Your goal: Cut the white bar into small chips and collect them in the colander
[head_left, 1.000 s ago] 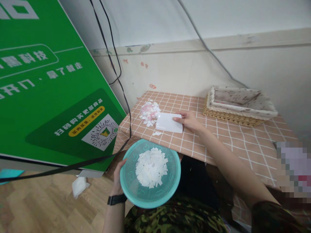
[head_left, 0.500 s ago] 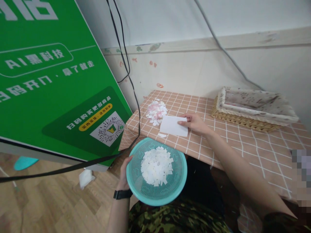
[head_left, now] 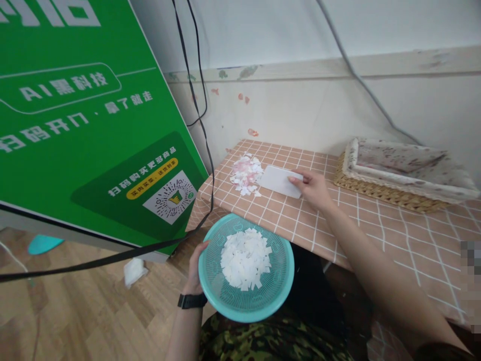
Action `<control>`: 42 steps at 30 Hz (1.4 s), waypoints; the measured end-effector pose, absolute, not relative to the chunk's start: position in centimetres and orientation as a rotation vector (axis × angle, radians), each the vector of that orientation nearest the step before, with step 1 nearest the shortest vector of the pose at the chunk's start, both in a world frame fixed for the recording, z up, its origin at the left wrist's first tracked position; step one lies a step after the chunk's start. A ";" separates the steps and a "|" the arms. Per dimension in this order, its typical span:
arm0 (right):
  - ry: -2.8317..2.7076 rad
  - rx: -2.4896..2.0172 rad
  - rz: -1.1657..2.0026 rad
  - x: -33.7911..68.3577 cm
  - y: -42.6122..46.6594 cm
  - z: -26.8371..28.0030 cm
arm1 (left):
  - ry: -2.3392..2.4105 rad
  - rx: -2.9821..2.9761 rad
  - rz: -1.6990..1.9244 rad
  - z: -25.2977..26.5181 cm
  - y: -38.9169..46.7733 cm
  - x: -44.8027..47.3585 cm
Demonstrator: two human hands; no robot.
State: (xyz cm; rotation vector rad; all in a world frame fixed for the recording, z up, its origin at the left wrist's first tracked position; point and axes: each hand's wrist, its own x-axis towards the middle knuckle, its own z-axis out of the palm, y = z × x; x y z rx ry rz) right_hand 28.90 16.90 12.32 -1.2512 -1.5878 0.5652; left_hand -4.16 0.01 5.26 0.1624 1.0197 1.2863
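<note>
My left hand (head_left: 196, 268) is closed on the left rim of a teal plastic strainer basket (head_left: 282, 296), held just below the table's front edge. White paper scraps (head_left: 246, 258) lie heaped in its middle. Between thumb and fingers, my right hand (head_left: 310, 188) pinches the right end of a flat white card (head_left: 277, 180). The card is low over the tabletop, its left end beside a pile of white and pink paper scraps (head_left: 246, 174). Whether its lower edge touches the cloth I cannot tell.
A brown checked tablecloth (head_left: 376, 220) covers the table. A cloth-lined wicker basket (head_left: 398, 193) stands at the back right. On the left rises a green sign panel (head_left: 93, 165), with a black strap (head_left: 150, 248) crossing in front. White plastic (head_left: 134, 272) lies on the floor.
My right hand has moved the card back and up to the pile's right side, tilting it. The small scrap near the front edge is gone from there. The strainer basket stays in my left hand.
</note>
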 end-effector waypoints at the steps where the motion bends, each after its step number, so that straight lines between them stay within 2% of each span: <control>1: -1.624 -1.246 0.562 28.6 16.7 12.4 | 1.023 0.166 1.276 5.4 0.0 -4.1; 8: -1.735 -1.251 0.659 27.6 15.3 13.7 | 0.988 0.148 1.243 5.8 -0.1 -3.9; 12: -1.790 -1.268 0.554 27.2 14.7 13.9 | 0.982 0.119 1.234 5.7 0.0 -4.0; 19: -2.204 -1.211 0.453 26.0 11.7 15.4 | 1.019 0.084 1.234 6.2 0.2 -3.8; 25: -2.367 -1.133 0.327 25.3 7.4 14.3 | 0.933 0.131 1.236 5.9 0.0 -3.8; 32: -2.311 -1.016 0.530 24.8 2.8 14.4 | 0.886 0.140 1.210 5.6 0.0 -3.7; 37: -1.926 -1.361 0.185 26.0 4.7 14.6 | 0.872 0.206 1.234 5.5 0.2 -3.5; 42: -2.120 -1.389 0.059 25.7 7.2 12.9 | 0.892 0.180 1.219 5.5 0.2 -3.5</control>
